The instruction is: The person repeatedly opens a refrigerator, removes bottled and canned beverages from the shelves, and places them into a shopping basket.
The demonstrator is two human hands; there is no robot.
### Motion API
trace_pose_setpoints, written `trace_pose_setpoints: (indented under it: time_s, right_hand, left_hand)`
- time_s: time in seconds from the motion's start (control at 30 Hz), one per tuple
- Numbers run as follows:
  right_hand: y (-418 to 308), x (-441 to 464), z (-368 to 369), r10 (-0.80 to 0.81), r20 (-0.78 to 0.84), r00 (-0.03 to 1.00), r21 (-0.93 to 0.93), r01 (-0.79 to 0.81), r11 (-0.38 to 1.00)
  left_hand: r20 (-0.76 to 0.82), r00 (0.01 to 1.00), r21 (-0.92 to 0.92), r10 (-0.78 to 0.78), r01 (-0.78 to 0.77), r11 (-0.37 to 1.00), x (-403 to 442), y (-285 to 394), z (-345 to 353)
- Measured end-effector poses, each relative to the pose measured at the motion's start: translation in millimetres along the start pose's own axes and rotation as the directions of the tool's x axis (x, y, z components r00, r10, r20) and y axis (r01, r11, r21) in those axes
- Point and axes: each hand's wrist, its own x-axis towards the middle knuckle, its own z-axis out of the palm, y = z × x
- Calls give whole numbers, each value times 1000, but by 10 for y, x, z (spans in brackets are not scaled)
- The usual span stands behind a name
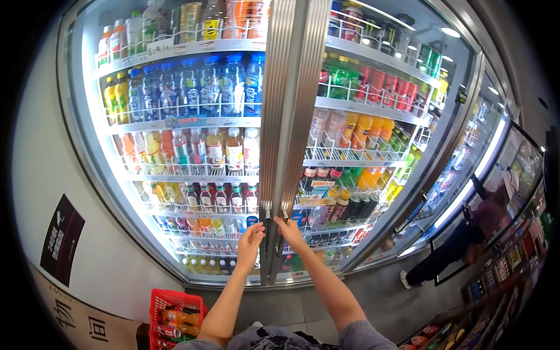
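Two tall glass doors in metal frames meet in front of me. On the right door frame (306, 87), my right hand (290, 231) has its fingers wrapped about the door handle (284, 211). Beside it, my left hand (251, 240) has its fingers curled by the edge of the left door's handle (268, 214). Whether those fingers hook the handle or only rest beside it, I cannot make out. Behind the glass, shelves hold blue-capped bottles (211, 87), red cans (389, 87) and orange drinks (361, 129).
On the floor at my lower left stands a red shopping basket (153, 309) holding orange drink bottles (181, 317). A dark sign (62, 240) is on the wall. Farther right, a person (466, 236) bends near another cooler. A rack of packaged goods (496, 274) stands at lower right.
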Motion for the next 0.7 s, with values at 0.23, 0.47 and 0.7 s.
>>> trace_pose_setpoints:
  time_s: [0.23, 0.47, 0.7]
  right_hand:
    - [113, 34, 70, -3, -171, 985, -91, -13, 996]
    - [42, 0, 167, 28, -272, 962, -63, -47, 997]
    - [89, 3, 179, -27, -270, 962, -27, 21, 999]
  left_hand:
    - [86, 992, -27, -93, 96, 995, -123, -303, -47]
    - [51, 991, -27, -121, 123, 992, -533, -297, -307]
    - [-66, 997, -51, -40, 37, 998, -846, 114, -575]
